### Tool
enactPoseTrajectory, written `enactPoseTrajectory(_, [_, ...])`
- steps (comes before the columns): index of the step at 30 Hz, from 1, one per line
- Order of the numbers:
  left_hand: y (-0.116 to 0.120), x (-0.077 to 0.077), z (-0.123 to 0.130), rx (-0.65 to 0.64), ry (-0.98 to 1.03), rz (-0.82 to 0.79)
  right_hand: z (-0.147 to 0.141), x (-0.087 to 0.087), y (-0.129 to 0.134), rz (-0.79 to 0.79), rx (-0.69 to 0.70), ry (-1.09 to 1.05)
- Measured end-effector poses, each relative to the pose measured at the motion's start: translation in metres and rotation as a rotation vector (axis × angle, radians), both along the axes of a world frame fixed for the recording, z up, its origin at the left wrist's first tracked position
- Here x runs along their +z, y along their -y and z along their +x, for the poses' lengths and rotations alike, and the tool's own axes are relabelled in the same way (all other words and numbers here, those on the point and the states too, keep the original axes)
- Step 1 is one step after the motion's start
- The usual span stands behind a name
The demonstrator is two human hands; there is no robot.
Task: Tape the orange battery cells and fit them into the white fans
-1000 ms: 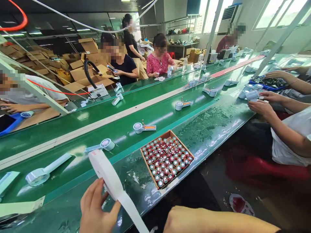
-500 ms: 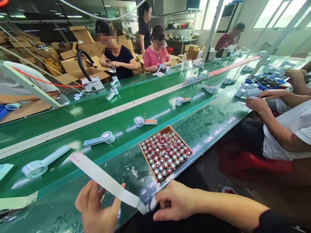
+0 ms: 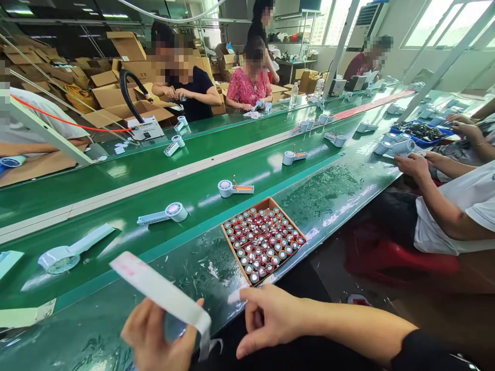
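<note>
My left hand (image 3: pixel 160 332), at the lower left, is closed around a white tape strip (image 3: pixel 162 291). The strip slants up toward the belt with pink marks on its far end, and its near end curls down loose. My right hand (image 3: pixel 270 317) is apart from the strip, to its right. On its index fingertip is a small white piece of tape (image 3: pixel 234 296); the thumb is spread away and the other fingers curl in. Just beyond that hand, a cardboard box (image 3: pixel 238 264) stands on the bench, filled with several round-topped cells (image 3: pixel 263 242) and red wires.
Pale blue handheld fan bodies lie on the green belt, including one fan (image 3: pixel 176 212) and an opened fan (image 3: pixel 225 188) with an orange strip. At the right, a co-worker's hands (image 3: pixel 415 165) hold parts near a blue tray (image 3: pixel 419 133). Other people sit across the belt.
My right hand has come away from the strip with the small white piece, and the strip's near end now hangs curled. The fans on the belt have shifted slightly right.
</note>
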State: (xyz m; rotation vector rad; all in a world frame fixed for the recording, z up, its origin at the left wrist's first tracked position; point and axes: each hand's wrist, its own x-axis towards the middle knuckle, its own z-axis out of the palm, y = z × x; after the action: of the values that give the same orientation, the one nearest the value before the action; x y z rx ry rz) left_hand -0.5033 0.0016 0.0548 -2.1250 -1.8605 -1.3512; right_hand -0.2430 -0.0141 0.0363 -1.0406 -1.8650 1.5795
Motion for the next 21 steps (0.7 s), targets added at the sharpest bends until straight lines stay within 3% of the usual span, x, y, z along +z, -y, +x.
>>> enactPoseTrajectory(2, [0.003,-0.003,0.006,-0.097,-0.1,0.099,0.001,0.007,-0.004,-0.045,-0.04,-0.115])
enactPoseTrajectory(5, [0.003,-0.001,0.018,0.002,0.084,0.011,-0.004,0.008,-0.004,0.006,0.057,-0.16])
enactPoseTrajectory(11, [0.002,0.014,0.022,0.268,0.754,-0.378,-0.002,-0.011,-0.003,0.493,0.25,0.357])
enactPoseTrajectory(13, [0.005,0.019,0.021,0.334,0.767,-0.399,0.015,0.001,-0.016,0.524,0.141,0.33])
enactPoseTrajectory(16, [0.01,0.023,0.025,0.306,0.666,-0.402,0.05,0.035,-0.059,0.53,-0.274,0.271])
enactPoseTrajectory(18, [0.012,0.024,0.031,0.252,0.629,-0.412,0.067,0.054,-0.095,0.552,-0.475,0.381])
enactPoseTrajectory(21, [0.012,0.019,0.04,0.182,0.628,-0.392,0.078,0.061,-0.145,0.515,-0.527,0.665])
